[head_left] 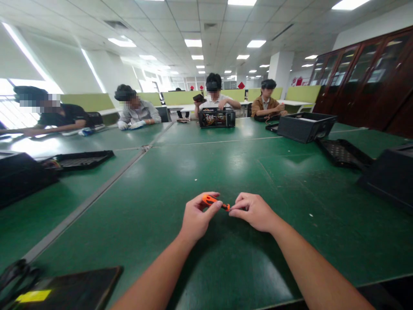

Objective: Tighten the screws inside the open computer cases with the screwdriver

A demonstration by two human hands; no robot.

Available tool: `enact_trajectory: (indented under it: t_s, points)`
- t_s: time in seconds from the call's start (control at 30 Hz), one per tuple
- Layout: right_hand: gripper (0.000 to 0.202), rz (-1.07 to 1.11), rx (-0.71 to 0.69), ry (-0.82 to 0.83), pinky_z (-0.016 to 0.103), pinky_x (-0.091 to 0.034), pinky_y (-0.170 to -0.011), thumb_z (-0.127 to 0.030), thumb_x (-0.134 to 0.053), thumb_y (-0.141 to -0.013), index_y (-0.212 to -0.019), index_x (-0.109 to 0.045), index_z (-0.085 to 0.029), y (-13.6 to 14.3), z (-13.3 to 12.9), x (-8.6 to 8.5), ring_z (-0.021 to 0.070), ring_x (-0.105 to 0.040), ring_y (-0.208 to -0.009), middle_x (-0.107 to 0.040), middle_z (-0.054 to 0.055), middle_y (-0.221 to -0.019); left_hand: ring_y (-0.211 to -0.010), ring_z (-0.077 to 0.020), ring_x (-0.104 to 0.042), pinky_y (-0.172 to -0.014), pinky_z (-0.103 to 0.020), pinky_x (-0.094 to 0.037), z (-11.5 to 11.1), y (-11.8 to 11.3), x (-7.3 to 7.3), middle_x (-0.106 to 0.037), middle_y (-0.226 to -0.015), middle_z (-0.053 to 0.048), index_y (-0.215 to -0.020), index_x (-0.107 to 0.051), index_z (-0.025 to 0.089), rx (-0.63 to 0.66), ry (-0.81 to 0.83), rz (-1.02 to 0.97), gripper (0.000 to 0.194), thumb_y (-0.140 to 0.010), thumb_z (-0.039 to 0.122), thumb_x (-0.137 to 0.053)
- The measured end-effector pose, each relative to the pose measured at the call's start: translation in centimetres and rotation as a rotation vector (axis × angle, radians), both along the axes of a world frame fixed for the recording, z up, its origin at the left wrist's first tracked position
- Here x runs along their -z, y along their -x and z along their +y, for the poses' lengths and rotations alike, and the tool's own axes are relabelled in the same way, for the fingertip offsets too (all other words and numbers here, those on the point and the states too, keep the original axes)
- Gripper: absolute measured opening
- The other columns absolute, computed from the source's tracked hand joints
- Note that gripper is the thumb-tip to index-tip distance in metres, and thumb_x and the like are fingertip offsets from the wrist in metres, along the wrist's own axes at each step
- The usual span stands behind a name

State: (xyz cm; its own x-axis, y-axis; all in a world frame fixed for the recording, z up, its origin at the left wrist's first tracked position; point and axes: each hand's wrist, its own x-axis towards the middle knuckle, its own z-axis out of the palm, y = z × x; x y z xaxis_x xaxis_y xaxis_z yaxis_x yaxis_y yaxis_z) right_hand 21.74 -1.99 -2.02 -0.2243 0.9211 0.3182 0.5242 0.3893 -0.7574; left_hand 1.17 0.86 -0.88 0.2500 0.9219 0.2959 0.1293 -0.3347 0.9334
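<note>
An orange and black screwdriver (pixel 209 199) is held above the green table, lying nearly level between my two hands. My left hand (pixel 194 218) is closed round its handle, thumb along the near side. At the handle's right end, my right hand (pixel 256 212) pinches with thumb and fingertips where the shaft comes out. Those fingers hide most of the shaft and its tip. Both hands are over the middle of the green table (pixel 180 254), near its front edge.
Black computer cases stand at the left (pixel 22 181), right (pixel 392 176) and back right (pixel 305 127). Black side panels (pixel 343 151) lie beside them. At front left are a dark flat panel (pixel 80 286) and cables (pixel 16 273). Several people sit opposite, one with an opened computer (pixel 217 118).
</note>
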Motion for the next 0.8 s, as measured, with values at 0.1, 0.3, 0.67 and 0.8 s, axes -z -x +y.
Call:
enact_trajectory:
  t_s: [0.1,0.3,0.67,0.8]
  points:
    - [0.005,0.015,-0.045,0.005,0.026,-0.037,-0.060,-0.025,-0.076,-0.076,-0.079,-0.079,-0.022,0.2,-0.1,0.1,0.0130,-0.055,-0.063,-0.060,-0.002,-0.065,-0.074,-0.0176,-0.064,-0.074,-0.030,-0.051,-0.1,0.0,-0.1,-0.072,-0.084,-0.005,-0.104,-0.071,0.016,0.076,-0.034,-0.015,0.038,-0.072,0.035,-0.078]
    - [0.026,0.120,-0.053,-0.050,0.024,-0.039,-0.057,-0.034,-0.076,-0.077,-0.099,-0.075,-0.020,1.2,-1.5,-1.1,0.0125,-0.052,-0.062,-0.062,-0.001,-0.072,-0.074,-0.0160,-0.057,-0.071,-0.028,-0.044,-0.7,-0.1,-0.5,-0.061,-0.075,-0.002,-0.093,-0.076,0.020,0.187,-0.279,0.113,0.023,-0.074,0.034,-0.078]
    - [0.009,0.296,0.189,-0.156,0.029,-0.051,-0.076,-0.030,-0.068,-0.084,-0.088,-0.073,-0.024,1.7,-8.6,-5.0,0.0191,-0.068,-0.078,-0.075,0.003,-0.087,-0.083,-0.0169,-0.059,-0.080,-0.032,-0.049,0.3,0.4,-2.7,-0.062,-0.092,-0.004,-0.119,-0.063,0.019,0.059,-0.182,0.039,0.037,-0.086,0.035,-0.063]
    - [0.013,0.381,0.063,-0.134,0.032,-0.053,-0.064,-0.035,-0.062,-0.088,-0.084,-0.073,-0.028,-0.9,-16.2,-3.7,0.0194,-0.066,-0.064,-0.070,0.002,-0.069,-0.098,-0.0215,-0.062,-0.094,-0.040,-0.048,-1.5,-2.8,-6.6,-0.067,-0.107,-0.008,-0.117,-0.065,0.022,0.151,-0.367,0.311,0.030,-0.089,0.031,-0.059]
